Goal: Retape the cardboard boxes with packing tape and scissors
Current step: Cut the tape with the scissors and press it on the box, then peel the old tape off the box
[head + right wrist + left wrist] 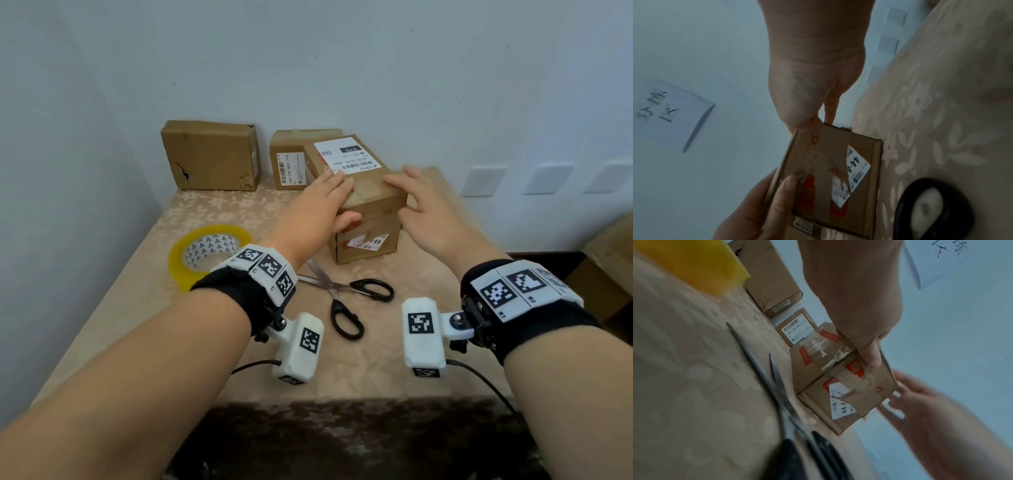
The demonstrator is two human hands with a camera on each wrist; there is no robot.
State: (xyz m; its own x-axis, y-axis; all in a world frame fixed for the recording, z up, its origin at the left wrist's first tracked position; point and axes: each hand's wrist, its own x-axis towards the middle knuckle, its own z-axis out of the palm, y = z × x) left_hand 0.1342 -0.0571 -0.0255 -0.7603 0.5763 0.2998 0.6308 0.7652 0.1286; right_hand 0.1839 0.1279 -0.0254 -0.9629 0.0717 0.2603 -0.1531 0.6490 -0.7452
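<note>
A small cardboard box [371, 233] with a white shipping label on top stands mid-table, old tape and red stickers on its front [838, 386] [828, 162]. My left hand [346, 198] grips its left top edge, fingers flat on the lid and thumb [871, 356] on the front face. My right hand [400, 195] holds the right top edge, fingers curved over the lid and thumb [797, 120] at the front corner. The yellow-tinted tape roll [205, 253] lies to the left. Black-handled scissors [346, 298] lie spread apart in front of the box, under my left wrist.
Two more cardboard boxes [210, 159] [289, 168] stand against the back wall, the smaller one right behind the held box. The floral table cover [137, 308] ends near the wall at left. A brown cardboard shape [609, 260] sits off the table's right side.
</note>
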